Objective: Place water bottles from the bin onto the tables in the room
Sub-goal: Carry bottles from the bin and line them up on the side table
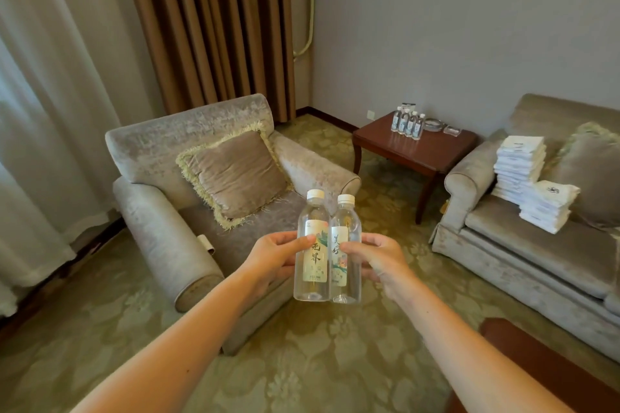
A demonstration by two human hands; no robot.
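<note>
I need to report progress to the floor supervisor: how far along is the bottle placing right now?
Done: four bottles already stand on the corner side table. In hand: the left hand and right hand each hold one upright bottle, side by side in mid-air. Left: setting these two down; the bin is out of view.

Armchair (214, 198) at left, sofa (536, 245) at right, tabletop (432, 147) between them at far, carrying four bottles (407, 122); folded towels (526, 178) stacked on sofa.
</note>
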